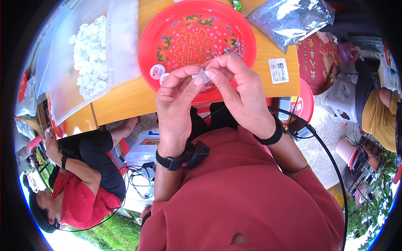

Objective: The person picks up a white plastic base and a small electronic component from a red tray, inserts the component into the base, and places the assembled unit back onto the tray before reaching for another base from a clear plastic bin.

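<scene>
Small clear plastic piece [200, 75], pinched between both my hands just above the near rim of the red round tray [167, 25]. My left hand [175, 100] has thumb and forefinger pressed together on its left end; my right hand [238, 85] pinches the right end the same way, other fingers curled. The piece looks very light, stiff, smooth, probably slippery and easy to drop, so best taken by fingertips at the ends, not squeezed hard; too small to tell its exact shape. Past my fingers, on the tray's right side, lies a loose heap of thin metal bits [228, 49]; two small round white pieces [157, 71] sit at the tray's near left edge. Tray rests on a wooden table [125, 98]. Left of the tray, a clear bag of white parts [90, 54]; right of it, a silvery bag [289, 19]. Below and left of the tray, another person in a red top [79, 196] sits.
</scene>
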Action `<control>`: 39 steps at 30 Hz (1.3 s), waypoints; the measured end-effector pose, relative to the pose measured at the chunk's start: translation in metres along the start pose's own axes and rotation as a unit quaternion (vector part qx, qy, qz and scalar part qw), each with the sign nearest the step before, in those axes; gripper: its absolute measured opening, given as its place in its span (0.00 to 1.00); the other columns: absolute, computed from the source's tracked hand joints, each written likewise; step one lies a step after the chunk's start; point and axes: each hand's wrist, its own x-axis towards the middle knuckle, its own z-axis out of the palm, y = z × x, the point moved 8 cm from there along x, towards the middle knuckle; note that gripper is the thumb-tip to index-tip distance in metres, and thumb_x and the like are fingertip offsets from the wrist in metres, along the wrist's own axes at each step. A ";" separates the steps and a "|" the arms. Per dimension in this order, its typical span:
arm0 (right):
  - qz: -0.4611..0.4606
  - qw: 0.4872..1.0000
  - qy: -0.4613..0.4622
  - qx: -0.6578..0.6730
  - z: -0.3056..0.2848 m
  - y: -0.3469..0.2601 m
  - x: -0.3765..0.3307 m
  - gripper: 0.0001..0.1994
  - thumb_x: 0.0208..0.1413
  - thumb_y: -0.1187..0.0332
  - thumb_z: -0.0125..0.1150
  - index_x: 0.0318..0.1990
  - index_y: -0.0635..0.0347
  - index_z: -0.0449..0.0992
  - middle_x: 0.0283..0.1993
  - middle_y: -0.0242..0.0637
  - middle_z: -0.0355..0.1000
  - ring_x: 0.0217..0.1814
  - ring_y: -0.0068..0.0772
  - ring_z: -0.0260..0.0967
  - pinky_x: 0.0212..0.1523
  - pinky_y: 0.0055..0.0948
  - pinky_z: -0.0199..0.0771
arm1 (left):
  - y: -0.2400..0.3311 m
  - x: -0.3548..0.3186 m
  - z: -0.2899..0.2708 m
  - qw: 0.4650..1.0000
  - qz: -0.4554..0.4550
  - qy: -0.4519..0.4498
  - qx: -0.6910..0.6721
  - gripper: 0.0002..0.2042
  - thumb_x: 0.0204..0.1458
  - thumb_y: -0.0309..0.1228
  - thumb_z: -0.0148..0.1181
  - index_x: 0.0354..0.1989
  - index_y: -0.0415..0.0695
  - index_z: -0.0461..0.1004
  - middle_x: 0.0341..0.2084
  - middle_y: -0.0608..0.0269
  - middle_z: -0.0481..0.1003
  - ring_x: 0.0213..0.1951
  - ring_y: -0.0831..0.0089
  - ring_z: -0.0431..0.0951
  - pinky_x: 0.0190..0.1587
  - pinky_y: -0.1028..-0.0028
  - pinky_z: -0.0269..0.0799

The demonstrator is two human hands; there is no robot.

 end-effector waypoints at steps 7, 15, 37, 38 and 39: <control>-0.019 0.999 -0.007 -0.044 0.001 0.001 0.002 0.05 0.59 0.74 0.57 0.38 0.65 0.69 0.31 0.41 0.72 0.29 0.34 0.72 0.30 0.29 0.72 | 0.001 0.001 -0.001 1.000 0.003 0.012 -0.017 0.08 0.59 0.26 0.56 0.45 0.39 0.74 0.40 0.63 0.76 0.44 0.77 0.76 0.49 0.75 0.72; -0.174 0.975 0.015 -0.134 -0.004 -0.015 0.002 0.09 0.51 0.75 0.64 0.39 0.61 0.74 0.35 0.39 0.76 0.34 0.41 0.74 0.34 0.33 0.72 | -0.002 0.003 -0.005 0.991 -0.044 -0.009 -0.123 0.06 0.59 0.26 0.55 0.42 0.39 0.74 0.38 0.63 0.77 0.41 0.77 0.77 0.47 0.76 0.74; -0.013 0.995 0.045 -0.092 -0.020 -0.004 -0.009 0.04 0.56 0.78 0.59 0.38 0.65 0.72 0.31 0.39 0.74 0.30 0.29 0.75 0.31 0.25 0.74 | 0.001 0.001 -0.004 0.996 -0.040 0.021 -0.074 0.09 0.56 0.22 0.56 0.46 0.38 0.71 0.44 0.56 0.74 0.46 0.74 0.74 0.50 0.73 0.69; -0.013 0.995 0.047 -0.092 -0.020 -0.004 -0.010 0.04 0.56 0.78 0.59 0.38 0.65 0.72 0.31 0.39 0.74 0.30 0.29 0.75 0.31 0.25 0.74 | 0.000 0.000 -0.004 0.996 -0.038 0.020 -0.073 0.09 0.57 0.23 0.55 0.46 0.38 0.71 0.45 0.56 0.74 0.47 0.74 0.74 0.50 0.73 0.69; -0.012 0.996 0.046 -0.080 -0.018 -0.004 -0.010 0.04 0.57 0.78 0.58 0.38 0.65 0.72 0.31 0.39 0.74 0.30 0.28 0.75 0.30 0.24 0.74 | -0.001 0.000 -0.006 0.997 -0.035 0.020 -0.071 0.09 0.57 0.23 0.55 0.46 0.37 0.71 0.45 0.56 0.74 0.47 0.73 0.74 0.50 0.74 0.69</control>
